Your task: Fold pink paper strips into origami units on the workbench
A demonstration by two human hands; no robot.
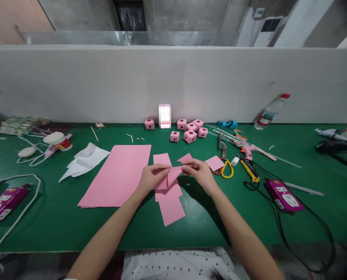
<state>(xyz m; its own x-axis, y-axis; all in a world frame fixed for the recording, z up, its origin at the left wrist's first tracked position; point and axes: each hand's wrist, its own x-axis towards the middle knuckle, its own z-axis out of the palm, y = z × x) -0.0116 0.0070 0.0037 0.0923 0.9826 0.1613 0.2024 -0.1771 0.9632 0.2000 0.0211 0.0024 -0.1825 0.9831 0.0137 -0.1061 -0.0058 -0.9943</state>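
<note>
Reaching in from the bottom edge, above a dotted garment point(176, 266), both bare forearms angle inward and meet over the middle of the green table point(59, 225). The left hand point(151, 178) lies palm down with its wrist low, thumb and fingers closed on the left part of a small pink paper piece point(174, 174). The right hand point(199, 172) is turned slightly inward, its fingertips pinched together on the right edge of the same piece. The piece is pale pink and flat-coloured, with a crease that leaves a pointed flap towards the right. It sits between the two hands, raised just above the table, and both grips are clamped on it.

Directly beneath it lie overlapping pink strips point(172, 208), running towards the person. A large pink sheet point(118, 175) lies just left of the left hand, with crumpled white paper point(84, 161) beyond its far corner. A small pink square point(214, 162) lies just right of the right hand, next to yellow-handled scissors point(226, 169) and a utility knife point(251, 169). A purple power strip point(284, 195) sits farther right. A cluster of pink cubes point(189, 132) stands near the white partition point(173, 81), and a plastic bottle point(271, 112) leans against it
</note>
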